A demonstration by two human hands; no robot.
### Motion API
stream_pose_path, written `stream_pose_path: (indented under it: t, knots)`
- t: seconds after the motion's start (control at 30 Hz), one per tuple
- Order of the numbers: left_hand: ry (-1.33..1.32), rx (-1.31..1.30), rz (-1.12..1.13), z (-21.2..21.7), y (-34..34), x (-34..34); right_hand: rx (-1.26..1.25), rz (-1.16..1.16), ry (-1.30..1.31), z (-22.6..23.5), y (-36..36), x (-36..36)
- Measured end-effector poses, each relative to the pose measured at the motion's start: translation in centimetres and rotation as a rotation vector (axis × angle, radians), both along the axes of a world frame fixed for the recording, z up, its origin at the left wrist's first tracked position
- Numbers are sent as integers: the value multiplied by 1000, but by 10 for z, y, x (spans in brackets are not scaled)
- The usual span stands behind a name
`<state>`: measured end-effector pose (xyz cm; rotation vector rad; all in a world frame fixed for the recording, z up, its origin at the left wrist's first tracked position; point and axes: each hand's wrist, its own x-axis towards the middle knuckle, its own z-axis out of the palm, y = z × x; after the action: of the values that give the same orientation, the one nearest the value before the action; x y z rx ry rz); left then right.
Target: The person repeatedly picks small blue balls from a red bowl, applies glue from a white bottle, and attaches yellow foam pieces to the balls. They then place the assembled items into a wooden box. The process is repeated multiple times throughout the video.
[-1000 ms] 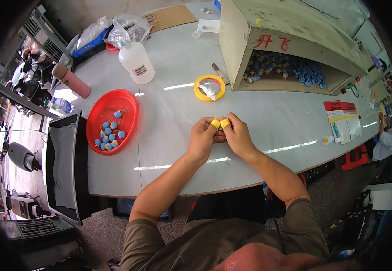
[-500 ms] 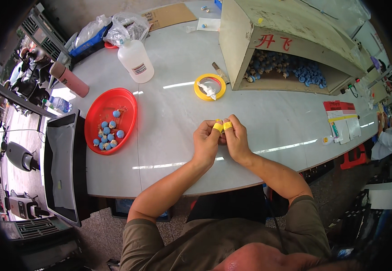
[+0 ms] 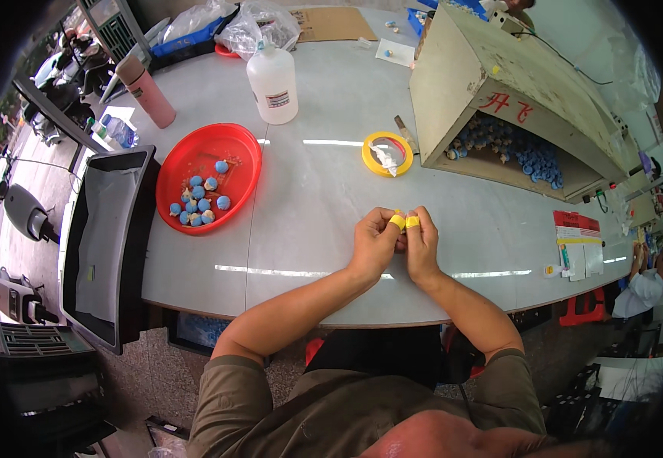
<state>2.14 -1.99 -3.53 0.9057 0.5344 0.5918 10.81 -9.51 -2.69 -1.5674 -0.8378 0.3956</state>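
Note:
My left hand (image 3: 375,243) and my right hand (image 3: 421,248) meet above the grey table, fingers curled and thumbs side by side. Yellow tape (image 3: 397,221) is wrapped round the left thumb, and more yellow tape (image 3: 412,221) circles the right one. Whatever the fingers pinch between them is hidden behind the hands. Beyond them lies a yellow tape roll (image 3: 373,169) with crumpled white paper in it. To the left, a red round tray (image 3: 170,169) holds several small blue balls (image 3: 197,192) with pale, cream-coloured parts.
An open-fronted beige box (image 3: 442,122) at the back right holds many blue pieces (image 3: 534,164). A black bin (image 3: 122,305) stands at the left edge. Further back are a white plastic bottle (image 3: 274,84) and a pink flask (image 3: 147,93). Papers (image 3: 582,256) lie at the right.
The view has turned, so the table and its things appear shifted. My hands stay together with fingers closed; no object is visibly taken up or put down.

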Motion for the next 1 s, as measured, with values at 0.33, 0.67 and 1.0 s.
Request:
stream_pose_path:
  t: [0.33, 0.67, 1.0]
  knots:
    - [3, -18, 5, -1, 0, 0, 7, -18, -5, -3, 1, 0]
    - [11, -11, -3, 0, 2, -1, -1, -13, -19, 0, 2, 0]
    - [29, 23, -34, 1, 3, -1, -16, -30, -55, -3, 0, 3]
